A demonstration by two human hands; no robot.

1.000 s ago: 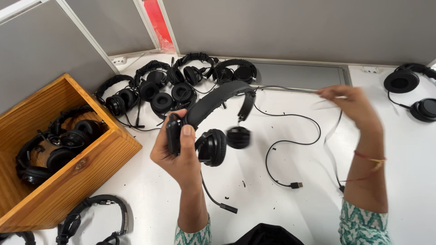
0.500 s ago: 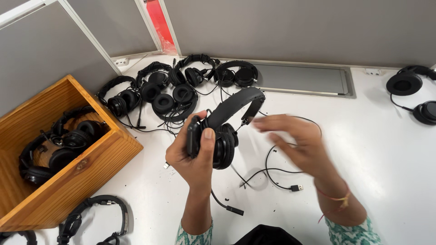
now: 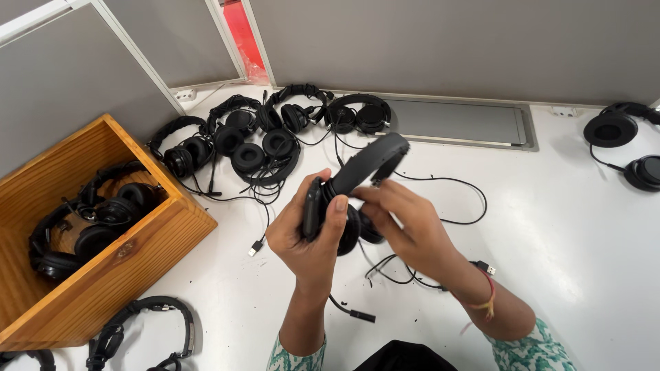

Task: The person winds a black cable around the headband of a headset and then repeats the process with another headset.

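One black headset is held up over the white table, gripped by the left hand at an earcup; the right hand is closed on its cable. Some headsets are seen in the wooden box. A pile lies on the table, unsorted.

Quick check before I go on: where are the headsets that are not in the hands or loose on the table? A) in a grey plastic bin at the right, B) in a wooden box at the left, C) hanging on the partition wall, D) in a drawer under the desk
B: several black headsets lie inside the wooden box at the left of the table, while the left hand and right hand hold another headset.
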